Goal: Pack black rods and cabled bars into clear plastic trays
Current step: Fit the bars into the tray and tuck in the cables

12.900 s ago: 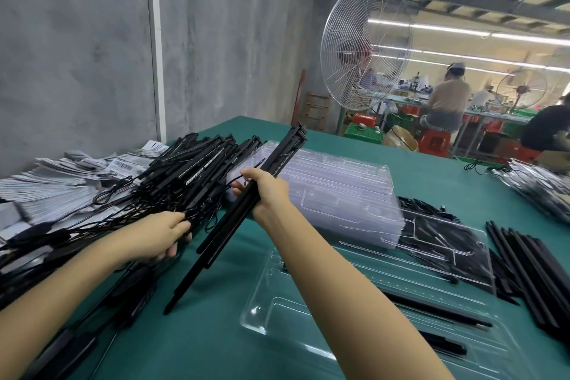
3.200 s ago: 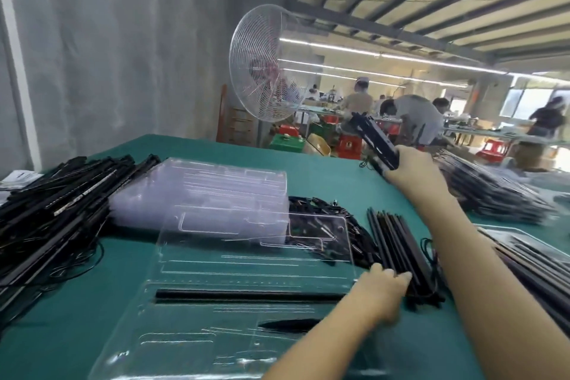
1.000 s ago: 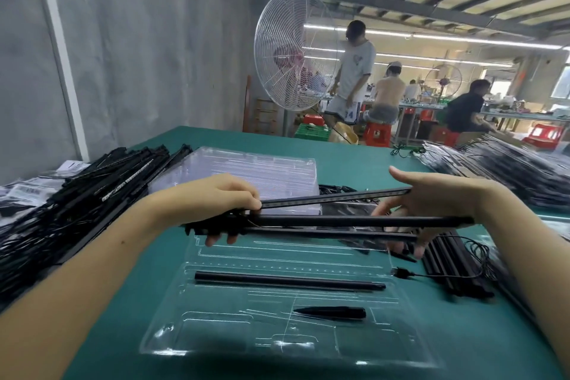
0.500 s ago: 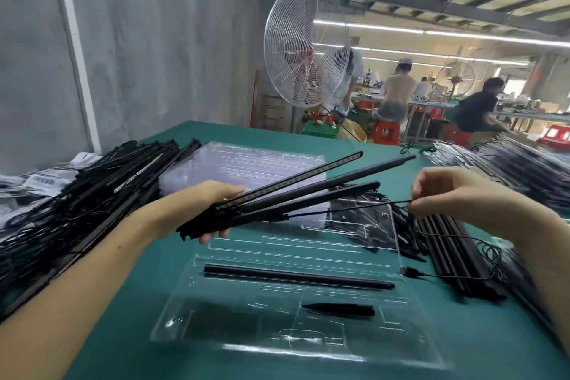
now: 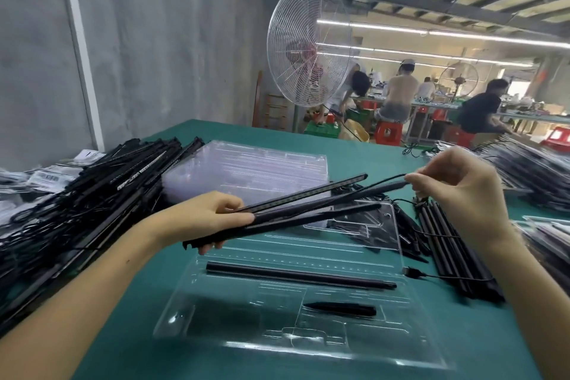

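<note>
care with the thin black cable (image 5: 389, 178) pinched by the right hand (image 5: 456, 194) matters: with the left hand (image 5: 212, 219) clamping three fanned long black cabled bars (image 5: 308, 203) above the clear plastic tray (image 5: 234, 311) beneath both hands, it likely pays to free it before seating one bar beside the long black rod (image 5: 300, 275).

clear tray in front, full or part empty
Part empty: the clear tray holds only one long rod and one short piece; other slots lie bare.
</note>
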A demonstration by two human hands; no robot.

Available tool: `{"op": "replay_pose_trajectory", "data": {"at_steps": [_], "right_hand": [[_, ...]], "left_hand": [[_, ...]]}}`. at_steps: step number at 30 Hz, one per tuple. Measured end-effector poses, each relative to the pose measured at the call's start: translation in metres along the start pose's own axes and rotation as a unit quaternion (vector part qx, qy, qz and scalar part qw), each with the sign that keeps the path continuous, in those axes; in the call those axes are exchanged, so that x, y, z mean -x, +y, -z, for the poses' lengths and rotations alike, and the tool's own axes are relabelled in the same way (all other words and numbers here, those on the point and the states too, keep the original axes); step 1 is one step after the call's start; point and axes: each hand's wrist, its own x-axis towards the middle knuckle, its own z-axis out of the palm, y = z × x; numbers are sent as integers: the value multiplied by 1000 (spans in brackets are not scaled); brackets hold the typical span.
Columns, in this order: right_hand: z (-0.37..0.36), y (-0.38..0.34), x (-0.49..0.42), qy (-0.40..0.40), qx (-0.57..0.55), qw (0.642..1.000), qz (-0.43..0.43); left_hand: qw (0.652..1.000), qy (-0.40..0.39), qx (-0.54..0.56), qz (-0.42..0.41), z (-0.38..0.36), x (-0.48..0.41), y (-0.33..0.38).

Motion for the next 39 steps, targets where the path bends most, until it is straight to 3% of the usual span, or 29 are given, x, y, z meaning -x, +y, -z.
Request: {"op": "replay_pose_trajectory", "data": {"at_steps": [5,11,15,20,27,34,39], "right_hand": [[-1,-3,2,18,28,999,26],[-8,1,-3,58,138,982,114],[-15,14,0,29,277,938,204],[-10,36,21,-31,340,918,201],[-9,49,57,-162,278,937,135],[-18,68,76,-266,234,935,-7],[-18,68,81,-317,251,912,-74]], "left_hand": [[999,0,-52,16,-10,1,-3],[999,21,41,29,-23,-2,-3],[995,30,87,33,-20,-3,-4],[997,21,66,17,-11,2,-9],[998,-56,-1,25,-24,3,-44],[998,-50,-10,26,-41,-5,-70],[994,9,-105,-2,-42,-14,-71]]}}
